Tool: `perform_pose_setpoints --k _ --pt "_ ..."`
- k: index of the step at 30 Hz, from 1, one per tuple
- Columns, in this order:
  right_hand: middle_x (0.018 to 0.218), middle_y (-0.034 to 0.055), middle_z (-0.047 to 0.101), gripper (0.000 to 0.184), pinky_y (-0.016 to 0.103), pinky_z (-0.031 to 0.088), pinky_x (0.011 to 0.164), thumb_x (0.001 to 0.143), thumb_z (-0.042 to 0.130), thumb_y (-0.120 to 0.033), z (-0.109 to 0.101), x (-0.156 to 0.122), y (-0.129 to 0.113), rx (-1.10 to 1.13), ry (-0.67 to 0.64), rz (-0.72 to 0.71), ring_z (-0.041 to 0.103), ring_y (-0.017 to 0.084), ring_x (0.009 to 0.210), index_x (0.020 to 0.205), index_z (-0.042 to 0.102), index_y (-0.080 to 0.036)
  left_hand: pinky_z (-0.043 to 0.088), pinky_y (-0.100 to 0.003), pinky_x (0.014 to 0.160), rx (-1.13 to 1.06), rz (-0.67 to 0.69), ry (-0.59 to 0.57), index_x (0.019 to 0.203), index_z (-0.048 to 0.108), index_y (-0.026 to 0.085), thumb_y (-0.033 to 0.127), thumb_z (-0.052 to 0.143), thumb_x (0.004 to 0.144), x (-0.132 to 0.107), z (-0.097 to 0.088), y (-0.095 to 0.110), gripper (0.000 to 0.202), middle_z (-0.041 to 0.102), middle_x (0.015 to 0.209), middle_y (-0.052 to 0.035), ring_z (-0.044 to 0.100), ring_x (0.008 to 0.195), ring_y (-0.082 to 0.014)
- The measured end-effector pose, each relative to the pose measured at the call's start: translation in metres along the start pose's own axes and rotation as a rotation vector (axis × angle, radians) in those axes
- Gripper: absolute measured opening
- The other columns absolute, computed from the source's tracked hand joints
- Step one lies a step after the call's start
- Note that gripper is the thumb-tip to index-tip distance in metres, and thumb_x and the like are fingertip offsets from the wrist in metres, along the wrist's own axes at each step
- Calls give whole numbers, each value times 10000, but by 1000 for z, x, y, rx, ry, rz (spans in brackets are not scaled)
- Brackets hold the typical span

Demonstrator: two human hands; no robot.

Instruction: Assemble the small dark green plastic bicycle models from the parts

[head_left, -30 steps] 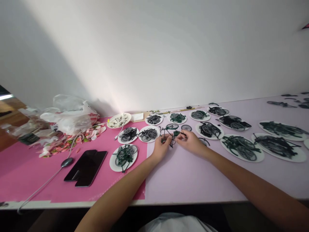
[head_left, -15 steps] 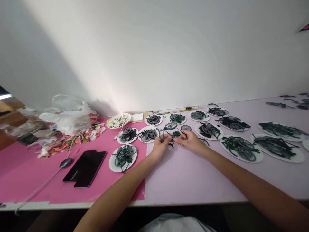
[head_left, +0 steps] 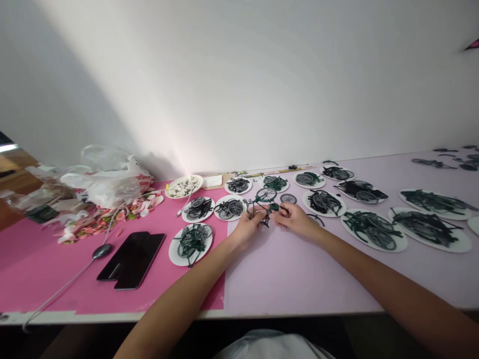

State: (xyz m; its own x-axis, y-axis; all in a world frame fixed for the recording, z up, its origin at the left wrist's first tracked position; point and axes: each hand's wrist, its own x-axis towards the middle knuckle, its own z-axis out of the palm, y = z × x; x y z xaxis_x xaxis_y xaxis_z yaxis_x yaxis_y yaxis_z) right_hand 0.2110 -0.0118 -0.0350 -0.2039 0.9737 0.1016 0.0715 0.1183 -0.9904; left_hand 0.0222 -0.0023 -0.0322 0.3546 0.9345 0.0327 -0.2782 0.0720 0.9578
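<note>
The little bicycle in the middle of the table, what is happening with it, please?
A person holds a small green model bicycle at the pale table with both hands. The left hand grips its frame from the left, and the right hand pinches a green part at its other end. A loose wheel lies just behind. Around stand many white plates heaped with green and black bicycle parts. A dark phone lies on the pink mat to the left.
</note>
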Motion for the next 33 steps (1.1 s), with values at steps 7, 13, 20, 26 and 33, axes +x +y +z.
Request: perform_pose_setpoints --k 7,13,20,26,33 --pt "723 14 660 450 278 446 554 833 732 -596 2 -5 -5 1 -76 -11 581 144 617 786 485 -223 435 -268 695 72 54 -61 977 711 152 471 776 803 -1 3 -4 370 678 774 -46 601 730 -156" --pt "706 25 686 458 260 409 500 851 693 -639 2 -2 -2 -18 -52 -5 558 135 557 874 592 -193 434 -279 722 159 113 -82 855 701 148 459 730 837 -1 4 -4 313 662 753 -49 576 738 -164" --pt "680 17 675 448 286 453 548 804 745 -618 2 -3 -6 -37 -40 1 598 163 592 827 581 -202 417 -275 703 171 102 -50 793 665 156 534 755 812 -7 8 -1 389 630 723 -30 537 708 -149" --pt "704 25 688 419 287 460 564 854 706 -602 0 -3 -4 -42 -62 14 595 158 600 908 614 -196 423 -284 712 177 110 -103 801 666 157 553 762 812 -8 8 2 408 644 730 -38 544 709 -152" --pt "692 7 653 354 276 443 550 881 681 -549 -2 -7 -8 -117 -65 -51 564 148 585 863 589 -207 424 -268 679 148 113 -37 944 686 153 516 767 815 -4 6 -5 394 625 745 -17 547 696 -140"
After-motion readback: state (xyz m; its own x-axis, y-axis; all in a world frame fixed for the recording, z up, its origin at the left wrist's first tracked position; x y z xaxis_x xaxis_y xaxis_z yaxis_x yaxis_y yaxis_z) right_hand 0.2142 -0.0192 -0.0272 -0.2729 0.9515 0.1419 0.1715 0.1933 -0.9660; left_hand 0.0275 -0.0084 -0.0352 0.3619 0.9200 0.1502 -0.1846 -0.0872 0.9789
